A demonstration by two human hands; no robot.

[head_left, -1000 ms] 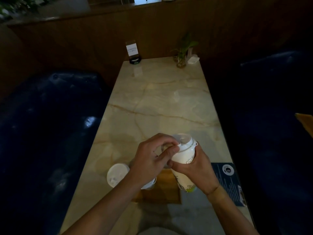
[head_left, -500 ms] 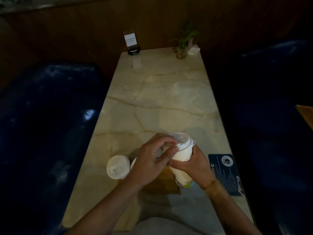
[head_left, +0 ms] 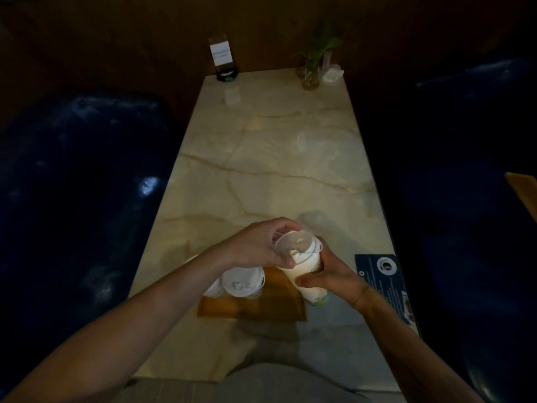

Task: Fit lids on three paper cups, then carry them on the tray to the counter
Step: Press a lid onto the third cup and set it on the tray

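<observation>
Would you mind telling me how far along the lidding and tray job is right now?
Done: two cups on the wooden tray already wear lids. In hand: the right hand holds the third cup while the left hand fits its lid. Left: seat it, set it on the tray, carry all to the counter.

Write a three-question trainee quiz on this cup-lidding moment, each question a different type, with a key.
1. True or false: the right hand grips the paper cup by its body.
2. Where does the left hand hold the lid? A) flat on the tray B) at the cup's rim C) beside the plant
3. Fill in: two lidded cups stand at the wooden ___.

Key: 1 true; 2 B; 3 tray.
</observation>
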